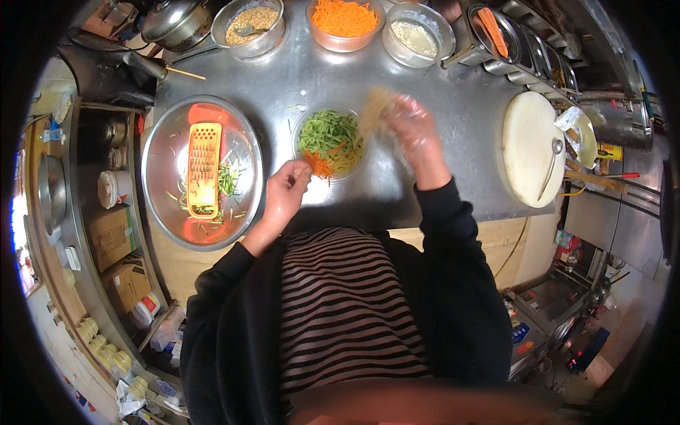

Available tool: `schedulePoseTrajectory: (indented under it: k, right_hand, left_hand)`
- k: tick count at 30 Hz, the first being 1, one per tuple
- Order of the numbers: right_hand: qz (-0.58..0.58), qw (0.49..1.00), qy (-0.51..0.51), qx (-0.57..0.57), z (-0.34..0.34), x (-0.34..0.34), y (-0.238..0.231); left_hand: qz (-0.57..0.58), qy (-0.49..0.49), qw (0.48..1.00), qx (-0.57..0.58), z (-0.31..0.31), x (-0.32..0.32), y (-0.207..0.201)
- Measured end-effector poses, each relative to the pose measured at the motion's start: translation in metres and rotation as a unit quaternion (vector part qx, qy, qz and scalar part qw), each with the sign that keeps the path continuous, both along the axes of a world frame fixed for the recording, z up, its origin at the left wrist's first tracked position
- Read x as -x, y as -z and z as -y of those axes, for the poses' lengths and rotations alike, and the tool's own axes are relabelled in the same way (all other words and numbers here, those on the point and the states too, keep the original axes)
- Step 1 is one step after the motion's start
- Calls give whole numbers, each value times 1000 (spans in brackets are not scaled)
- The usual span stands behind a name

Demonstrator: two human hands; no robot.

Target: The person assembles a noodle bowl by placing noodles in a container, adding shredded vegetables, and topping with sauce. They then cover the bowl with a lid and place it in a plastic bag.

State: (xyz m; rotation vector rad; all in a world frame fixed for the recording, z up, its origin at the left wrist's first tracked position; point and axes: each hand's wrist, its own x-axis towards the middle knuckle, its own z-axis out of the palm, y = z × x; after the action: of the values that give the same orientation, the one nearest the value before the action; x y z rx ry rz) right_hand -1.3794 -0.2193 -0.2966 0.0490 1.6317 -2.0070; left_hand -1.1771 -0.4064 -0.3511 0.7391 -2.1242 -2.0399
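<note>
A clear round bowl [363, 159] on the metal table holds green cucumber shreds [328, 133], yellowish shreds [346, 162] and a small heap of orange carrot shreds [318, 165]. My left hand [287, 188] is closed at the near left rim of the bowl, thumb and finger pinching its edge beside the carrot. Just right of the bowl and above the table, my right hand [413, 131], in a clear plastic glove, grips a clump of pale brown strands [376, 112]. Motion blurs the clump, and its exact kind cannot be made out.
At left, a large steel bowl [156, 185] holds an orange grater [205, 170] and green shreds. Along the back stand bowls of chopped nuts [251, 25], carrot shreds [345, 17] and pale liquid [414, 38]. A round white board [525, 149] lies at right, below a row of metal containers [520, 57].
</note>
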Motion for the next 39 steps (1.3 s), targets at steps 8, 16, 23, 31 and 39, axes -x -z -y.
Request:
schedulePoseTrajectory:
  k: [8,16,23,31,39]
  right_hand:
    - [-102,979,-75,-158,18,-82,43]
    - [-255,884,-42,-389,10,-80,59]
    - [-457,802,-46,-382,2,-70,65]
    - [-469,761,-143,-424,-3,-79,61]
    - [-516,788,-68,-329,-11,-62,67]
  left_hand:
    - [-22,96,995,14,-21,39,3]
    - [39,133,983,121,-20,53,7]
    - [10,145,958,248,-16,53,2]
    - [-19,177,956,235,-20,58,-1]
    - [-22,256,852,457,-22,58,-29]
